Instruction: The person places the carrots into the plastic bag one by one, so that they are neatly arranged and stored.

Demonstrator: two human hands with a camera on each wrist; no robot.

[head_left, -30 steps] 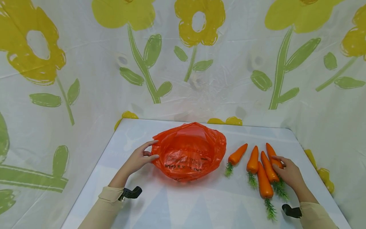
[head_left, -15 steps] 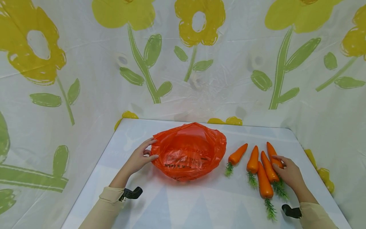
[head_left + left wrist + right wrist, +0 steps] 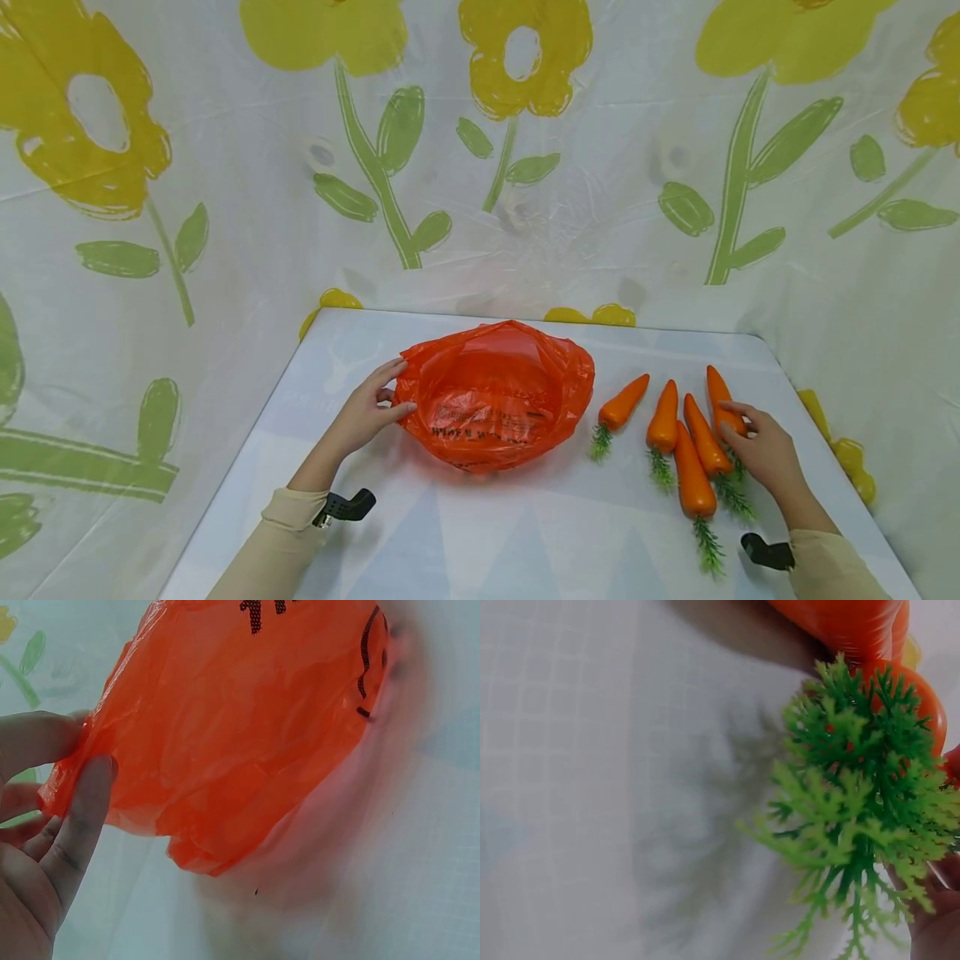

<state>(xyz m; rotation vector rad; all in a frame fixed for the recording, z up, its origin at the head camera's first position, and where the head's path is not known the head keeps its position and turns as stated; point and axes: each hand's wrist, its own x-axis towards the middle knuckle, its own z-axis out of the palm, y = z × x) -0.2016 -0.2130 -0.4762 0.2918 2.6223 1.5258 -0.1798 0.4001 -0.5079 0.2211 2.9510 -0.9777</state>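
Note:
An orange-red plastic bag (image 3: 491,408) with dark print lies on the table, its mouth spread open toward me. At its left edge my left hand (image 3: 367,417) pinches the thin plastic; the left wrist view shows the thumb (image 3: 84,825) on one side of the film (image 3: 225,735) and fingers on the other. On the right, my right hand (image 3: 768,454) holds the rightmost carrot (image 3: 717,387) by its thick end. Several other orange carrots (image 3: 693,479) with green tops lie between that hand and the bag. Leafy greens (image 3: 855,780) hide most of the right hand in the right wrist view.
The white table (image 3: 487,550) has faint blue triangles printed on it. A flower-patterned sheet (image 3: 600,208) hangs behind and along the sides. One carrot (image 3: 624,404) lies nearest the bag, apart from the others.
The rightmost carrot has shifted slightly away from me and to the right, along with my right hand. The left hand and the bag have barely moved.

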